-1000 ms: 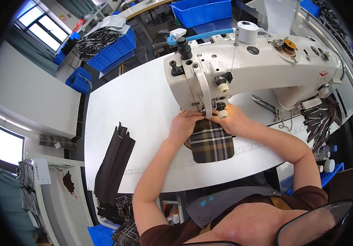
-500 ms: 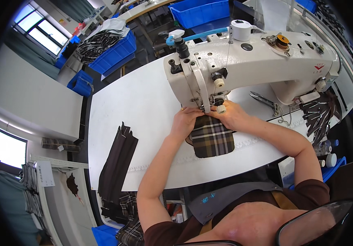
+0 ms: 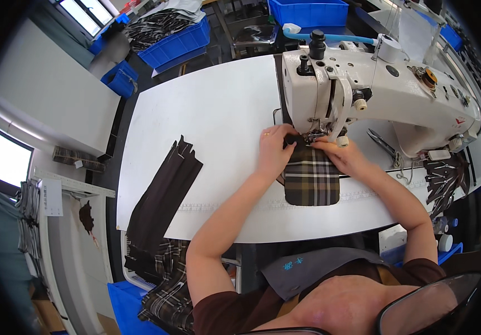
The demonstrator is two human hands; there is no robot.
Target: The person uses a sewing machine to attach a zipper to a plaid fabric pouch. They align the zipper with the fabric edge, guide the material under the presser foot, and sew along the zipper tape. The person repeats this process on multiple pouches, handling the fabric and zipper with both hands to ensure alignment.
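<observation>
A plaid fabric piece (image 3: 312, 183) in brown, white and dark tones, with rounded lower corners, lies on the white table under the head of a sewing machine (image 3: 388, 84). Its upper edge is at the presser foot (image 3: 314, 137). Left of the foot, my left hand (image 3: 274, 152) pinches a dark bit of fabric (image 3: 292, 140) between thumb and fingers. On the other side of the foot, my right hand (image 3: 346, 158) has its fingers together at the plaid piece's upper right edge, thumb side hidden.
Dark brown fabric strips (image 3: 162, 192) lie stacked at the table's left, above hanging plaid cloth (image 3: 170, 296). Scissors (image 3: 383, 142) rest beneath the machine arm. Dark zipper-like pieces (image 3: 444, 181) lie at the right. Blue bins (image 3: 176, 44) stand beyond the table.
The view has shifted, so machine and table sit differently in it. My left fingers have changed their hold and a dark bit of fabric now shows in them. My right hand stays beside the foot.
</observation>
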